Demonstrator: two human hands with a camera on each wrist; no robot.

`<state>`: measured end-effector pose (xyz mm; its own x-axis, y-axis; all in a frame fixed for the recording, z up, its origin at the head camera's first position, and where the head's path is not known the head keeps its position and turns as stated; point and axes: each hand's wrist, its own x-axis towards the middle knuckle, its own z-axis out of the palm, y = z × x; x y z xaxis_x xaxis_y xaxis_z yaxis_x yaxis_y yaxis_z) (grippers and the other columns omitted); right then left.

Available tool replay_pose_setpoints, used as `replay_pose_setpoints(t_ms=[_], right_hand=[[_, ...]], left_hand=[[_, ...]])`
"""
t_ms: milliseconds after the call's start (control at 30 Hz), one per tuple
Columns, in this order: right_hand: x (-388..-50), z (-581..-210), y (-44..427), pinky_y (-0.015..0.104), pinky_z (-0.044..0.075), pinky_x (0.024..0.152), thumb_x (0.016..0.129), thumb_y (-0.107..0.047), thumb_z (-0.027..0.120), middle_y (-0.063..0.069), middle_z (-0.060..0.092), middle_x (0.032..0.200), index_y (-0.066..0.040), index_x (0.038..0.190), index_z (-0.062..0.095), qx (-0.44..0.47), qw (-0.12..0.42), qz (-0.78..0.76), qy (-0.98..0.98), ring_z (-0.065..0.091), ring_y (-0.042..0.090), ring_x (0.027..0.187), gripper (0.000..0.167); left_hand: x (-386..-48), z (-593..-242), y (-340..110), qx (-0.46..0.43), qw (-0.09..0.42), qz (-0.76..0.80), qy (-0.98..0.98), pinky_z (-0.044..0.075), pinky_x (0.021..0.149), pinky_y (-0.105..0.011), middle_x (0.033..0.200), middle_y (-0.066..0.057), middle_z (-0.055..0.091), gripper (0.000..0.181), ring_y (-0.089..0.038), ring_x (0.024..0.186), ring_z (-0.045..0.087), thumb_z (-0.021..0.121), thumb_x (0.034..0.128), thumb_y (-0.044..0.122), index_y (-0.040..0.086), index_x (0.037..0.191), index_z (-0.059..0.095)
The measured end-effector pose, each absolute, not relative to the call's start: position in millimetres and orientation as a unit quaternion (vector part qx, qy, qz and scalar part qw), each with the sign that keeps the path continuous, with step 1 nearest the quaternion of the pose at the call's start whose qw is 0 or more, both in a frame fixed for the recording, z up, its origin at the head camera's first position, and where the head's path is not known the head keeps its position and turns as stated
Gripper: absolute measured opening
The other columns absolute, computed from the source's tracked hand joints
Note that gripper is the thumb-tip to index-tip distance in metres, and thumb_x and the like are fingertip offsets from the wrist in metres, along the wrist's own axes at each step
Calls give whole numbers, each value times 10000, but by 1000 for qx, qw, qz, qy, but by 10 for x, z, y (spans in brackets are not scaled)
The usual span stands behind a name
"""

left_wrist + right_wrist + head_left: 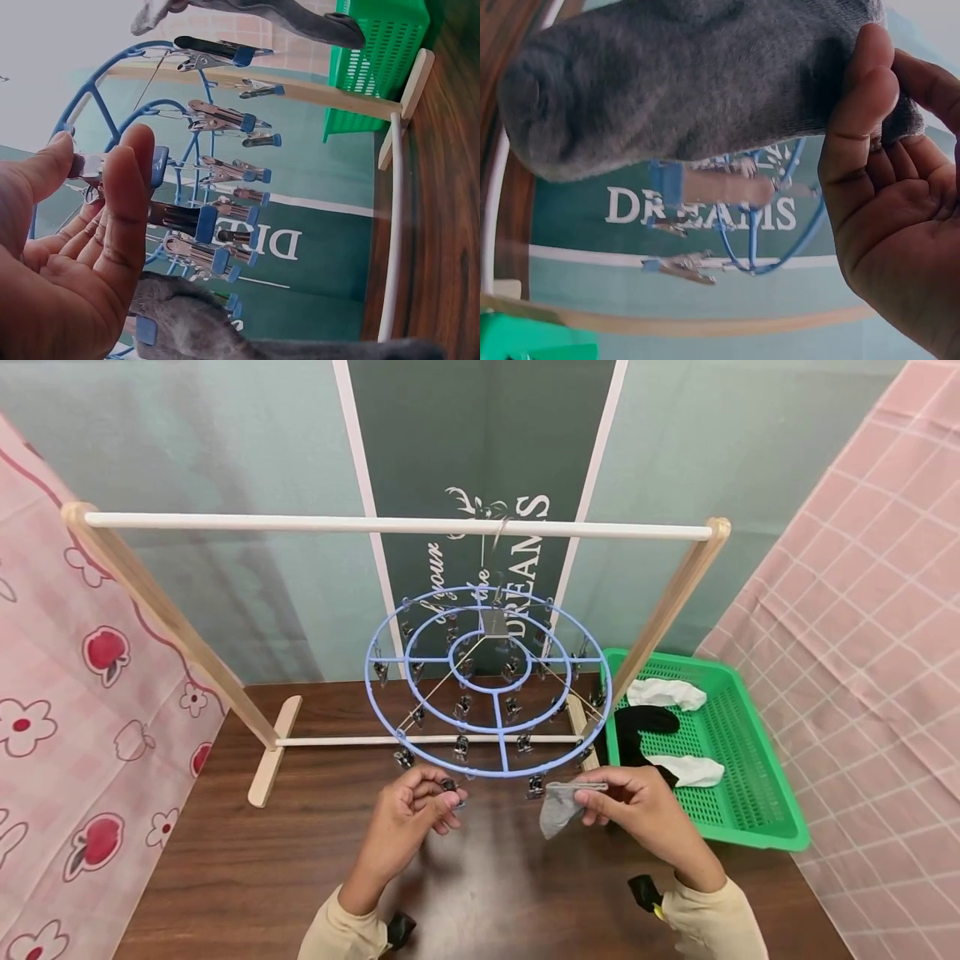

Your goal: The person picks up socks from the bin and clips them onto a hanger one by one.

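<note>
Near the front rim of a round blue hanger (505, 773), my left hand (402, 818) pinches a metal clip (448, 785) between thumb and fingers. In the left wrist view the clip's blue tip (159, 166) shows beyond the fingers. To the right, my right hand (647, 810) holds a grey sock (561, 808) by its cuff, the toe hanging down. The right wrist view shows the sock (667, 90) spread flat, its cuff between thumb and fingers. Grey fabric (180, 322) also shows low in the left wrist view; its support is unclear.
The hanger hangs from the white bar (262, 522) of a wooden stand (176, 622), with several other clips around its rings. A green basket (765, 760) at the right holds white socks (667, 694) and black socks (648, 720). Patterned cloths flank the brown table (202, 860).
</note>
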<state>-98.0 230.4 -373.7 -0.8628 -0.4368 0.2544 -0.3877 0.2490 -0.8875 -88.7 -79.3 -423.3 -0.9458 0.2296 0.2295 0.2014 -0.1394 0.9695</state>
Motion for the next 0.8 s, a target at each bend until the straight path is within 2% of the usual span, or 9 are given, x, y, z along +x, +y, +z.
replay_pose_setpoints(t_ms=[167, 367, 567, 800], right_hand=[[-986, -3821, 2190, 307, 526, 491, 878, 49, 654, 52, 705, 770, -11, 1011, 713, -282, 23, -561, 778, 647, 150, 592, 157], [-989, -3860, 2045, 315, 545, 520, 882, -12, 677, 39, 715, 820, -22, 1004, 724, -278, 32, -551, 786, 662, 148, 599, 131], [-1000, -3877, 1921, 363, 565, 557, 895, -73, 678, 61, 718, 854, -16, 1000, 721, -281, 45, -539, 792, 670, 107, 626, 127], [-1016, -3926, 1805, 276, 545, 558, 903, -139, 683, -7, 710, 838, -78, 993, 734, -290, 36, -501, 815, 623, 44, 655, 119]], left_hand=[[-896, -4239, -776, 174, 9, 741, 649, 550, 506, -385, 912, -267, 682, 172, -205, 611, 676, 590, 934, -13, -123, 1034, 504], [-894, -4226, -764, 187, -4, 740, 646, 540, 475, -391, 896, -320, 660, 159, -160, 580, 660, 568, 946, -15, -131, 1021, 488], [-892, -4213, -756, 190, -2, 734, 652, 538, 467, -333, 878, -320, 656, 137, -188, 546, 644, 551, 960, -3, -118, 1014, 500], [-879, -4208, -729, 188, -8, 731, 656, 510, 455, -243, 853, -308, 658, 123, -160, 525, 625, 552, 957, -8, -106, 1016, 507]])
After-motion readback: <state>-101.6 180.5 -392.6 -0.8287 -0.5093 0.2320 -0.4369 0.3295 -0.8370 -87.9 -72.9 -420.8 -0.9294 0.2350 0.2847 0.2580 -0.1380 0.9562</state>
